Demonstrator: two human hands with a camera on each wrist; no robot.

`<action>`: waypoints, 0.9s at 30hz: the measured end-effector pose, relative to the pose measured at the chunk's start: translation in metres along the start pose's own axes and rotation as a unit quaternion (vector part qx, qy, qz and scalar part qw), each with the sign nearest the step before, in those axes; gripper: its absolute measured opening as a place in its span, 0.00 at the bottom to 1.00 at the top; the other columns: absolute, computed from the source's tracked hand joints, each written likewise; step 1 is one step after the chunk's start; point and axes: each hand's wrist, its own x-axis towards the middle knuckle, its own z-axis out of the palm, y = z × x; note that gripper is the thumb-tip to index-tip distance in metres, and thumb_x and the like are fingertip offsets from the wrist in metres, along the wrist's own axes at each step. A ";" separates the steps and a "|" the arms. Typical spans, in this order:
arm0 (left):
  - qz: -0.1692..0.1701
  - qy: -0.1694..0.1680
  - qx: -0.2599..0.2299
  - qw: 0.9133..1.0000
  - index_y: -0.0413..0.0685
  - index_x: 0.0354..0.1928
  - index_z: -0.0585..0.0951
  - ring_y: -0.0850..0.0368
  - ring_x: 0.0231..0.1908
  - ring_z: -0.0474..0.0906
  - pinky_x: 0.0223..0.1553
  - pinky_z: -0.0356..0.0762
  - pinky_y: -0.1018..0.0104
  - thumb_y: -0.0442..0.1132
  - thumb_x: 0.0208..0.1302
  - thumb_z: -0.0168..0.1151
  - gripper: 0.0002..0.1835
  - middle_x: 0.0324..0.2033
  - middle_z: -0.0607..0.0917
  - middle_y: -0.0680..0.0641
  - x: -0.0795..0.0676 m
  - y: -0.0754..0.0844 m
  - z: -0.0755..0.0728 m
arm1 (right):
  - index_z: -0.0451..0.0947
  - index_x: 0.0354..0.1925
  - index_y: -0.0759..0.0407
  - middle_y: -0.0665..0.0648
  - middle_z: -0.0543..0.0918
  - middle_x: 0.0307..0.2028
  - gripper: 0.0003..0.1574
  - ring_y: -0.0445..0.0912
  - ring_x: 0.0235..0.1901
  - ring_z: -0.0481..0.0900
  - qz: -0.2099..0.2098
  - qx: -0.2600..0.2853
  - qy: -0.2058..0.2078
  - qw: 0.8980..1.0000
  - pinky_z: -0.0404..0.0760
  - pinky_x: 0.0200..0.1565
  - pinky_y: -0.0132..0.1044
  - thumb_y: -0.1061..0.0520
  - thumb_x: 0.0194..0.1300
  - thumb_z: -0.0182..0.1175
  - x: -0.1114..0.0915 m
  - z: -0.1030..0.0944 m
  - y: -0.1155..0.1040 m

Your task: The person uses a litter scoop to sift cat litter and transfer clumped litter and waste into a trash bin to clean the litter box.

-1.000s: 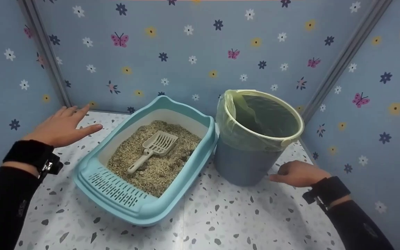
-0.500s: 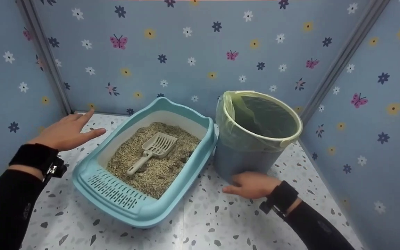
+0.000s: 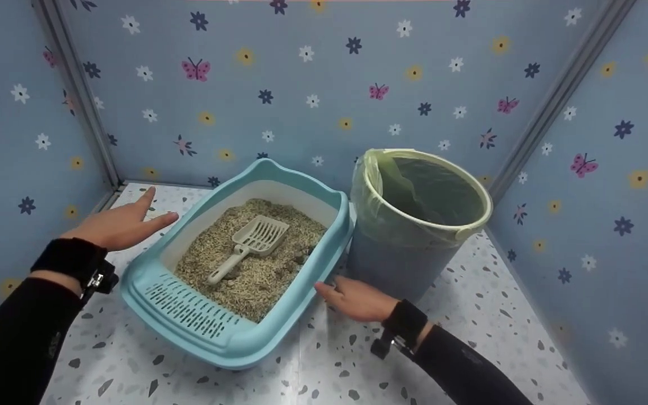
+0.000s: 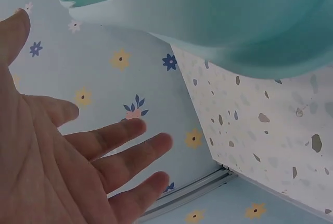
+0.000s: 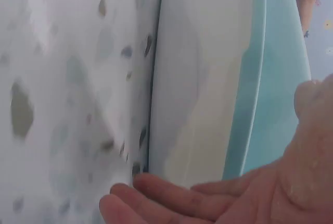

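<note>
A litter box [image 3: 296, 315] with a light blue rim stands on the speckled surface, filled with tan litter [image 3: 259, 292]. On the litter lies a beige slotted scoop [image 3: 259, 235], its handle toward the front left. My left hand [image 3: 118, 225] hovers left of the box, fingers spread and holding nothing; the left wrist view shows its palm [image 4: 57, 172] turned to the box side. My right hand [image 3: 360, 298] is at the box's right side, thumb right by the rim. In the right wrist view its fingers [image 5: 177, 198] reach out loosely along the pale side wall [image 5: 203, 78].
A blue-grey bin [image 3: 391, 264] with a yellowish liner bag [image 3: 377, 225] and cream rim stands right of the litter box, close behind my right hand. Flowered blue wall panels [image 3: 290, 73] enclose the back and both sides. Speckled surface [image 3: 346, 365] stretches across the front.
My right hand has swept left from beside the bin, past its front, to the litter box's right side. My left hand has shifted slightly right and down. Box, scoop and bin stay put.
</note>
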 end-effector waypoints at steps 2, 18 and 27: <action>-0.005 -0.016 -0.011 1.000 0.28 0.86 0.31 0.15 0.77 0.54 0.74 0.54 0.17 0.79 0.83 0.30 0.61 0.81 0.49 0.17 0.001 0.001 0.004 | 0.72 0.73 0.71 0.73 0.83 0.61 0.61 0.64 0.64 0.83 0.010 0.037 0.014 0.999 0.79 0.70 0.60 0.18 0.84 0.36 0.002 0.007 -0.006; 0.047 -0.029 0.022 0.998 0.20 0.81 0.58 0.16 0.77 0.59 0.78 0.56 0.24 0.54 0.94 0.33 0.39 0.77 0.64 0.18 0.015 0.008 0.027 | 0.84 0.49 0.50 0.45 0.72 0.24 0.39 0.40 0.18 0.67 0.058 0.232 0.062 0.969 0.69 0.22 0.33 0.18 0.78 0.55 0.013 0.037 -0.044; 0.055 -0.030 0.020 0.998 0.18 0.77 0.65 0.27 0.58 0.82 0.70 0.71 0.25 0.49 0.93 0.38 0.35 0.62 0.81 0.21 0.018 0.008 0.025 | 0.85 0.49 0.50 0.46 0.72 0.23 0.33 0.40 0.19 0.65 0.063 0.251 0.075 0.963 0.69 0.23 0.33 0.24 0.80 0.58 0.017 0.038 -0.047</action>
